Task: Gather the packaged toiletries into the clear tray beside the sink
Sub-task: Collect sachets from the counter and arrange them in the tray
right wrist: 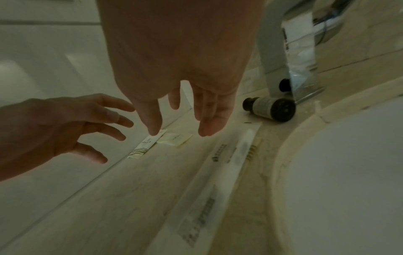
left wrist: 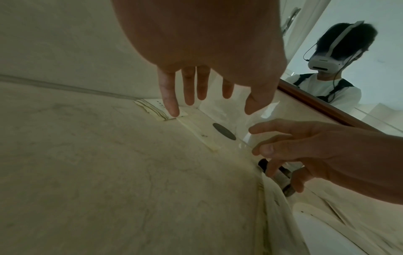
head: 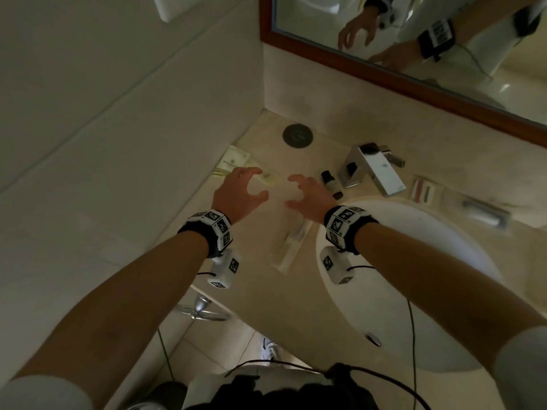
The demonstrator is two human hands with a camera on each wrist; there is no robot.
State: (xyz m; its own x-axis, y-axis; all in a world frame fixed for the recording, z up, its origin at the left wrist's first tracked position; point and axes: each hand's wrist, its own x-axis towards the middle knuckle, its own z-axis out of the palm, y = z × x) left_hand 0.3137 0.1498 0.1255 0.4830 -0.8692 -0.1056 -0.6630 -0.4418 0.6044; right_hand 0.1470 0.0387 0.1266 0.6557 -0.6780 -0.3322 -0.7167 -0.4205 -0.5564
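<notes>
My left hand (head: pixel 260 183) and right hand (head: pixel 291 190) hover side by side over the beige counter left of the sink, fingers spread and curved, holding nothing. Between them, faint glinting edges of something clear, seemingly the tray (left wrist: pixel 259 117), show in the left wrist view. Under the left fingers (left wrist: pixel 172 107) lie a striped cream packet (head: pixel 233 162) and a small sachet (head: pixel 268 177). A long wrapped toothbrush pack (head: pixel 291 247) lies nearer me. Beside my right hand a small dark bottle (head: pixel 331 183) lies on its side. Two more packets (head: pixel 423 189) (head: pixel 485 214) lie right of the faucet.
A chrome faucet (head: pixel 373 170) stands behind the white basin (head: pixel 414 276). A dark round disc (head: pixel 297 135) sits in the counter's back corner. A tiled wall (head: pixel 118 113) bounds the left side, and a wood-framed mirror (head: pixel 384 75) hangs behind.
</notes>
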